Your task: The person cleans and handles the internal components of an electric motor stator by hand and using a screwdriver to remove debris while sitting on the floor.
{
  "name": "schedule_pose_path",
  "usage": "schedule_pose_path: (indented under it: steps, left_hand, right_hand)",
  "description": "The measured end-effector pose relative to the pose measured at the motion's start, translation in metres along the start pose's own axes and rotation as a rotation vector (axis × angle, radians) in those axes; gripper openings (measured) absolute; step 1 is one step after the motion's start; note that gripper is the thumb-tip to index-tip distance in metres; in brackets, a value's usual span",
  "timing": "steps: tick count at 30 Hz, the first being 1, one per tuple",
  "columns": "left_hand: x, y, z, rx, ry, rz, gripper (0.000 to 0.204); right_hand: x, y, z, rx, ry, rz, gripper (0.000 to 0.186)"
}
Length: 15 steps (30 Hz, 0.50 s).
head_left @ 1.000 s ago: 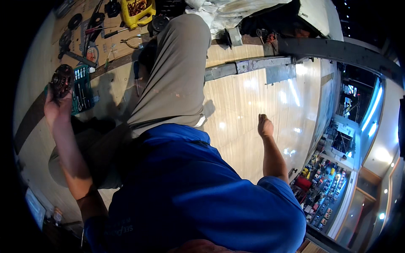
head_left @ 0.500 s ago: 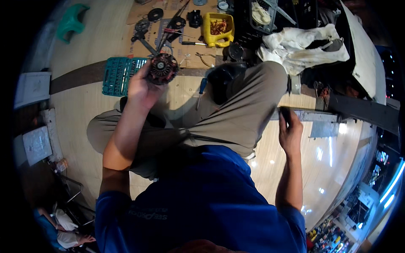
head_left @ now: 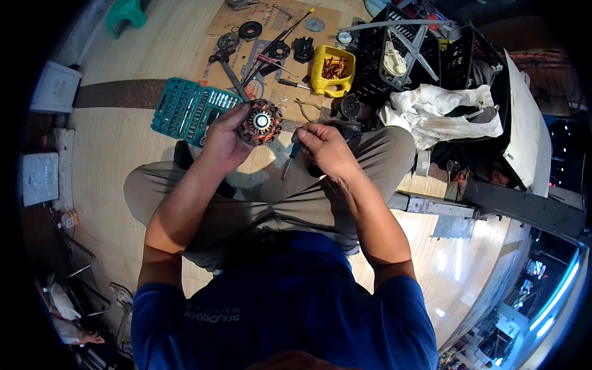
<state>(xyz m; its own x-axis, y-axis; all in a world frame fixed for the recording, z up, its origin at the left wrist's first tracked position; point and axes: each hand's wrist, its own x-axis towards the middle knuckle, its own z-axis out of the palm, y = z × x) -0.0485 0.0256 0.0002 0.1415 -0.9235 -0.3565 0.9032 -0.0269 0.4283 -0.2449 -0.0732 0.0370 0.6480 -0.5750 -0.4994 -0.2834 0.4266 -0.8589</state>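
Observation:
My left hand (head_left: 227, 140) grips a round motor core (head_left: 262, 122) with copper windings about its rim and a pale toothed centre facing up. Close to its right side is my right hand (head_left: 327, 150), with thumb and fingers pinched together; whatever is between them is too small or hidden to name. Below those fingertips shows a blue-handled screwdriver (head_left: 295, 148), its shaft pointing toward me and the upper end of its handle partly covered. It seems to lie on the floor. A teal socket set case (head_left: 161, 115) lies open beyond my left hand.
Cardboard (head_left: 216, 68) ahead carries pliers (head_left: 308, 111), a red-handled screwdriver (head_left: 271, 61), black round parts and a yellow cut-open jug (head_left: 317, 77) of copper-coloured pieces. Black crates (head_left: 376, 68) and white cloth (head_left: 425, 105) stand right. A green stool (head_left: 126, 15) is far left; another person's hand (head_left: 91, 337) shows lower left.
My right hand has come in from the far right to beside the motor core. The core has tilted, turning its pale toothed centre upward. The whole view has shifted slightly.

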Motion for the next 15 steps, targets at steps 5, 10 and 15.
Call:
schedule_pose_path:
  steps: [5, 10, 15]
  left_hand:
    - [0.004, -0.005, -0.001, 0.029, 0.109, 0.112, 0.029]
    - [0.008, -0.004, -0.002, -0.112, 0.188, 0.141, 0.03]
    - [0.009, 0.002, -0.001, -0.109, 0.198, 0.11, 0.03]
  right_hand:
    - [-0.026, 0.005, 0.007, -0.237, -0.204, -0.194, 0.018]
    - [-0.007, 0.055, 0.031, -0.676, -0.297, -0.429, 0.017]
    - [0.023, 0.061, -0.018, -1.073, 0.251, -0.281, 0.016]
